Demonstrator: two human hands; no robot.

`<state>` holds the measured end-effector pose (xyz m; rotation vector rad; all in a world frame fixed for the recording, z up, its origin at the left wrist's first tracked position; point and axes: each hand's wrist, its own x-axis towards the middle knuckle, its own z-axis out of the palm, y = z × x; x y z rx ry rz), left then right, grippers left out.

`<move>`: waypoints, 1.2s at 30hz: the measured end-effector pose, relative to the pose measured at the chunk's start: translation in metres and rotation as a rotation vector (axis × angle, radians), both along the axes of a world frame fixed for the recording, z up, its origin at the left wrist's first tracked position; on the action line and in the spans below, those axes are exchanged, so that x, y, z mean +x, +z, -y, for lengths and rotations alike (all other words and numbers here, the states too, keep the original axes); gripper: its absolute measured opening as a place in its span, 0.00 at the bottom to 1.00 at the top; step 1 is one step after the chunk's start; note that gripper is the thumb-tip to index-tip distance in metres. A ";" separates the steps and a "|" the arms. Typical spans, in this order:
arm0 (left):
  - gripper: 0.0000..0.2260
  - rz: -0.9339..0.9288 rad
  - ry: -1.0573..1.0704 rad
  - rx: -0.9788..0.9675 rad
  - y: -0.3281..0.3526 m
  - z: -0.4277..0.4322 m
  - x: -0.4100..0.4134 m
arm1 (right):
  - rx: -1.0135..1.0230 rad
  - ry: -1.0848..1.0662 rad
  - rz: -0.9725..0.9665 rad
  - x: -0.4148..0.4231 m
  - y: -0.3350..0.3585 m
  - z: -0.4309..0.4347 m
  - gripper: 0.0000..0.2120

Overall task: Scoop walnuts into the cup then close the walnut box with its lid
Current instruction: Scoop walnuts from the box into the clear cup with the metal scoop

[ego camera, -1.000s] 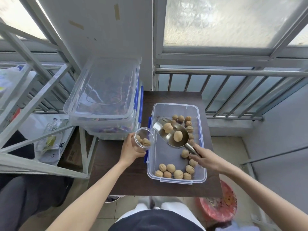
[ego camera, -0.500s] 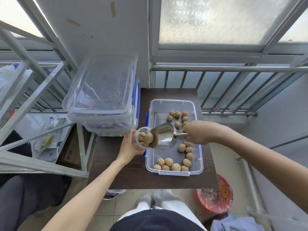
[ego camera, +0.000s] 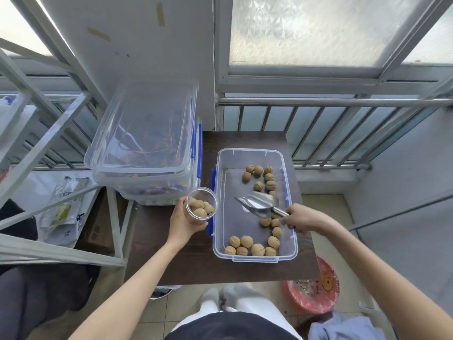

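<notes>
My left hand (ego camera: 182, 223) grips a clear plastic cup (ego camera: 201, 204) just left of the walnut box; several walnuts fill it nearly to the rim. The clear walnut box (ego camera: 255, 258) with blue clips sits open on the dark wooden table (ego camera: 186, 263), with walnuts (ego camera: 252, 246) scattered along its near and far ends. My right hand (ego camera: 302, 218) holds the handle of a metal scoop (ego camera: 258, 204), which hovers empty over the middle of the box. A clear lid (ego camera: 144, 128) lies on the stacked tubs to the left; whose lid it is I cannot tell.
Stacked clear storage tubs (ego camera: 152, 187) with blue latches stand at the table's back left. A white metal rack (ego camera: 61, 148) sits at the left, a railing (ego camera: 331, 101) behind the table, and a red basin (ego camera: 311, 290) on the floor at the right.
The scoop tipped its walnuts into the cup, then pulled back right over the box, now empty. The cup holds more walnuts. My left hand stayed in place.
</notes>
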<state>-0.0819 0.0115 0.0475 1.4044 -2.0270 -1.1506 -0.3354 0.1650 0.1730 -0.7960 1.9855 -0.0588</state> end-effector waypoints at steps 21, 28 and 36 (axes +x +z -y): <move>0.35 -0.018 -0.133 0.012 0.006 0.018 -0.014 | 0.072 -0.312 -0.205 0.045 -0.101 0.014 0.17; 0.34 -0.003 -0.157 0.025 0.009 0.019 -0.014 | 0.079 -0.240 -0.210 0.014 -0.108 0.054 0.18; 0.34 -0.005 -0.163 0.063 0.011 0.020 -0.014 | -0.027 -0.241 -0.158 0.013 -0.130 0.099 0.18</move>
